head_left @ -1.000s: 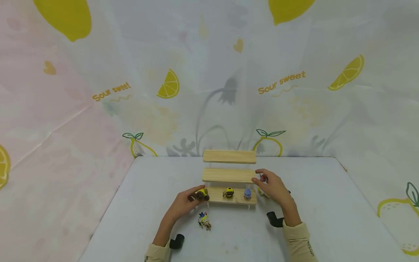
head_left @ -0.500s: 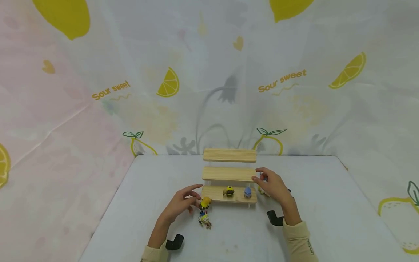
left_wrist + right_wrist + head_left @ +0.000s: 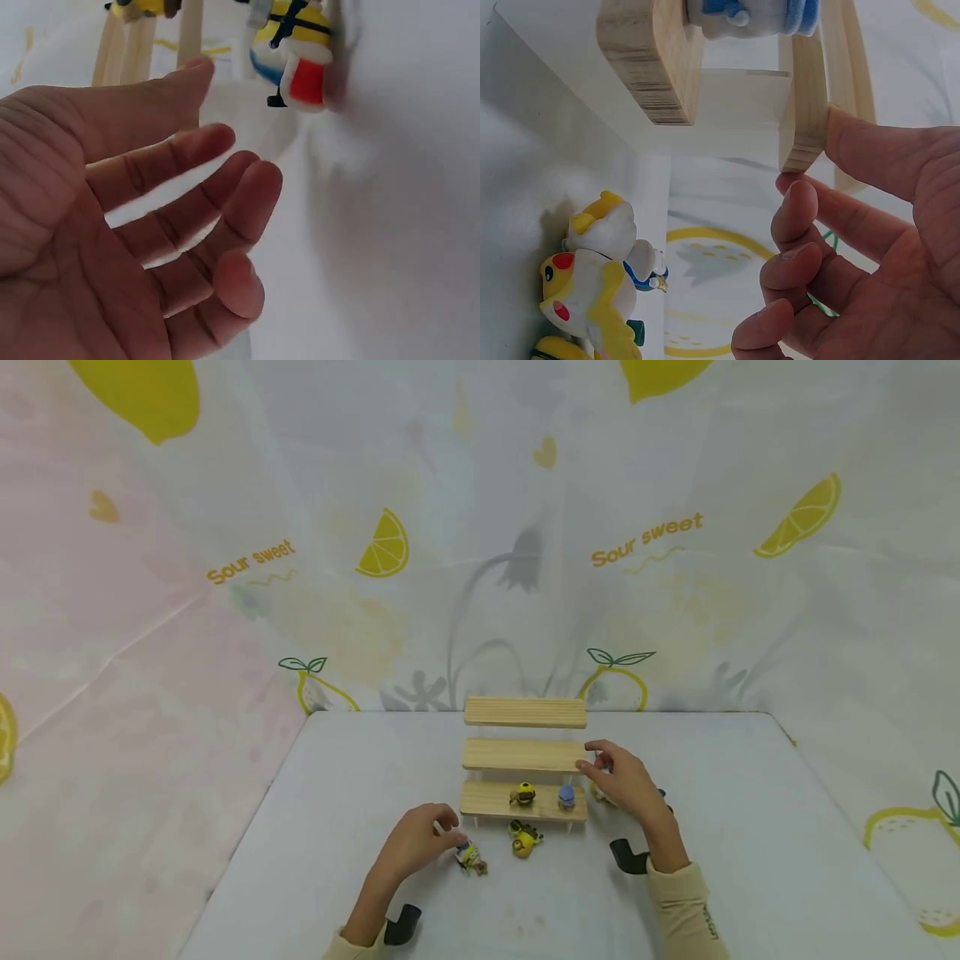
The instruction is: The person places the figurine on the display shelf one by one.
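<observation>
A three-tier wooden display shelf (image 3: 525, 754) stands mid-table. My right hand (image 3: 626, 787) pinches the right end of its middle board (image 3: 804, 127) between thumb and index finger. The left hand (image 3: 417, 842) is loosely bent, its fingertips close to a small minion figure (image 3: 470, 858) with red and blue parts. Nothing is gripped in that hand's palm in the left wrist view. A yellow toy figure (image 3: 523, 839) lies on the table before the bottom board. That board bears a yellow-and-brown figure (image 3: 522, 793) and a blue-topped figure (image 3: 566, 797).
Several toy figures, including a yellow-and-white one (image 3: 592, 285) with red cheeks, lie right of the shelf, partly behind the right hand in the head view. Black elbow-shaped pieces (image 3: 628, 857) sit by both wrists. A lemon-print cloth (image 3: 480, 543) hangs behind the white table (image 3: 337, 760).
The yellow figure went from my left hand at the bottom board's left end to the table in front of the shelf. My left hand came down beside the minion figure; the right stayed put.
</observation>
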{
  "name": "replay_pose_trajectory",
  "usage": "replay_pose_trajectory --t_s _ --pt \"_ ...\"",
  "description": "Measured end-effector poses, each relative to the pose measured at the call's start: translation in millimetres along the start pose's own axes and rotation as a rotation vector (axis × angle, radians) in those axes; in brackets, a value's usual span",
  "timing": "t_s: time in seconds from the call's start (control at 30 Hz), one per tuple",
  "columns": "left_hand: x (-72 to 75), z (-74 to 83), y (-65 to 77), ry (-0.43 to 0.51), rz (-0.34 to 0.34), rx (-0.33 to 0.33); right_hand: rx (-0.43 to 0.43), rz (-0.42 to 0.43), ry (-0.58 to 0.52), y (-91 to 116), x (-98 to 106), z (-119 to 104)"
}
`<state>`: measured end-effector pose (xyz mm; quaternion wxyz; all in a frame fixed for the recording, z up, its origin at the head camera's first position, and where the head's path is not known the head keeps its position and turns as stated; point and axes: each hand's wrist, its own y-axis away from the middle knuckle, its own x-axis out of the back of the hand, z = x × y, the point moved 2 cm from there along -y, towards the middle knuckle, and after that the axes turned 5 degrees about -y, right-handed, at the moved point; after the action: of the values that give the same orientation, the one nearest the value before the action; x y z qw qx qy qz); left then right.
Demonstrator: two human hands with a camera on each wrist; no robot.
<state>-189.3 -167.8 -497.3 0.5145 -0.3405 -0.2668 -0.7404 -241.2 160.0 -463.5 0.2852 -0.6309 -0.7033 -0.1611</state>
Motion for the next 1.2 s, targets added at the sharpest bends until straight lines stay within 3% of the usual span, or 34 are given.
replay_pose_trajectory --t_s 0.1,0.2,0.3,0.53,0.7,0.93,1.2 --pt "-2.5 5.1 4.7 -0.074 -0.051 -0.066 0.003 0.005 0.001 -0.3 -0.3 1.2" --pt "-7.1 6.3 7.7 -0.089 -0.128 -0.136 0.001 0.006 0.0 0.5 -0.2 1.7" --pt "-11.6 7.5 11.0 -0.148 -0.151 -0.174 -0.006 0.011 -0.003 0.9 0.0 1.9" --pt "-18.8 12.9 12.6 -0.314 -0.05 -0.245 -0.007 0.013 0.0 0.1 0.7 1.8" --pt "-22.7 12.8 11.6 -0.389 -0.011 -0.259 -0.018 0.006 -0.008 -1.0 -0.2 1.3" --pt "-22.1 13.7 10.1 -0.377 0.024 -0.256 -0.011 0.008 -0.008 -1.6 -0.6 1.2" --pt "-15.2 10.6 7.8 -0.338 0.071 -0.201 0.0 0.006 -0.014 -0.1 -0.1 -1.4"
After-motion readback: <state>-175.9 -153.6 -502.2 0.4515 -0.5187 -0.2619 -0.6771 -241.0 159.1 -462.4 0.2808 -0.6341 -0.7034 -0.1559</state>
